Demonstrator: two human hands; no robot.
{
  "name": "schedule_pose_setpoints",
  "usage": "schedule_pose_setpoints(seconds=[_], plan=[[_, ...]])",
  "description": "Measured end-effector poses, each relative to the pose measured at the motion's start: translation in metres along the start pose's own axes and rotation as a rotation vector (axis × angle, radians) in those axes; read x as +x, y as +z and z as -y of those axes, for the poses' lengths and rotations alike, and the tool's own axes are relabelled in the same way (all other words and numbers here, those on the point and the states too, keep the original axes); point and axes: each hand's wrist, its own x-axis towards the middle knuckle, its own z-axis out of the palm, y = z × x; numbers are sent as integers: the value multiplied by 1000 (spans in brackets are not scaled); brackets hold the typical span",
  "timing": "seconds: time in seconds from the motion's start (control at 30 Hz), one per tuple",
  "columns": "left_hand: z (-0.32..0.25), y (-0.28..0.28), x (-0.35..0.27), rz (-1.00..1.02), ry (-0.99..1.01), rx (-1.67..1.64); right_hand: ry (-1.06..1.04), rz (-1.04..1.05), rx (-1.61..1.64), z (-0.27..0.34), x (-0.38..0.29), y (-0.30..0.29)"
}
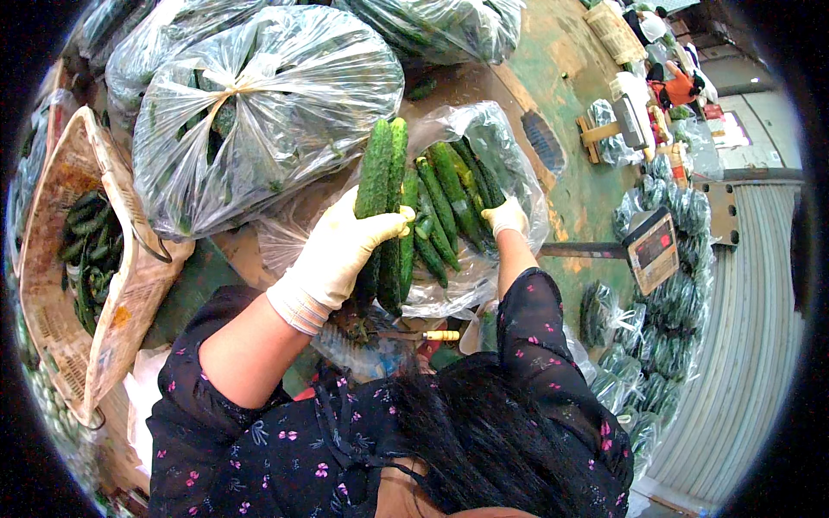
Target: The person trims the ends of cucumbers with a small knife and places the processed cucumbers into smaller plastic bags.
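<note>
My left hand (343, 246), in a pale glove with a ribbed cuff, grips several long green cucumbers (374, 171) upright, thumb across their front. To its right, an open clear plastic bag (521, 149) spreads out with more cucumbers (447, 188) lying side by side in it. My right hand (507, 217), also gloved, is closed around the near end of a dark cucumber (482, 171) at the bag's right side; its fingertips are partly hidden. Below the bag lies a tool with a yellow handle (442, 335), probably a knife.
A large tied plastic bag of cucumbers (278, 116) fills the upper left. At far left stands a worn plastic crate (120, 311) holding small cucumbers. A scale display (651, 249) rises on the right, before stacked bagged produce (673, 324). A person in orange (680, 87) is farther back.
</note>
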Motion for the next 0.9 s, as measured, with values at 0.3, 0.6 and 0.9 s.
schedule_pose_setpoints(seconds=[0.3,0.6,0.9], plan=[[4,0,0,-4,-13,15,-103,-109,153,-16,5,-3],[7,-3,-1,-16,-56,-119,-74,967,1198,-45,-94,-61],[31,-17,8,-78,-226,-392,-156,1281,1601,-81,-219,-82]])
